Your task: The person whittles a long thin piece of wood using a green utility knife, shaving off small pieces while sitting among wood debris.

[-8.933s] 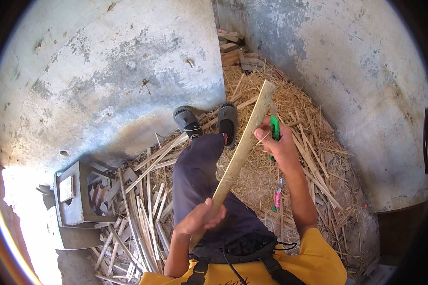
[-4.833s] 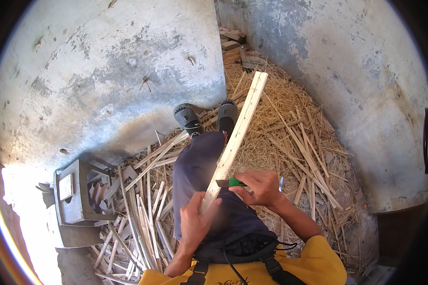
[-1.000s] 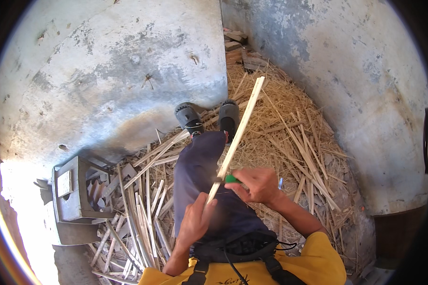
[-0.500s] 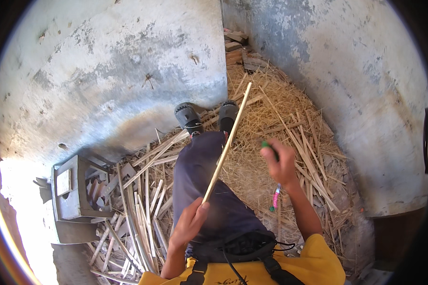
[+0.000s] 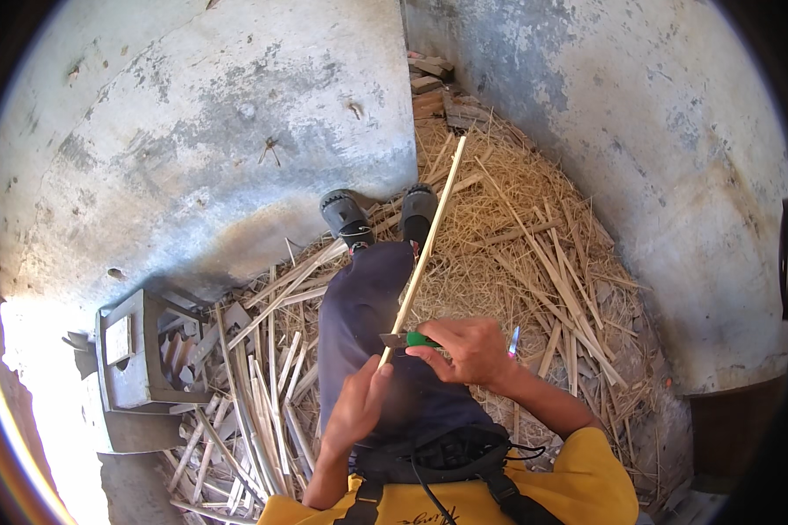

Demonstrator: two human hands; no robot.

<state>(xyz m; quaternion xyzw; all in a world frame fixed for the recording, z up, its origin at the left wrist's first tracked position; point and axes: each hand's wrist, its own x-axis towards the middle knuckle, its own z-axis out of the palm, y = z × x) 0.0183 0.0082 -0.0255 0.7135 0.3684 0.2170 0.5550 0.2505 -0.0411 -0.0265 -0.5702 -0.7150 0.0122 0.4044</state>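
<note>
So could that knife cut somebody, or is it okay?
It could, yes. The knife in the right hand has its blade on the stick just above the left hand, so a slip might nick those fingers. The stick also lies over the leg, so a slipped blade could land there. And the stick is long and thin, so it might bend or snap under a hard push.

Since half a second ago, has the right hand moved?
Yes. The right hand with the green-handled knife came back toward the body, from beside the straw pile to the strip over the lap.
</note>
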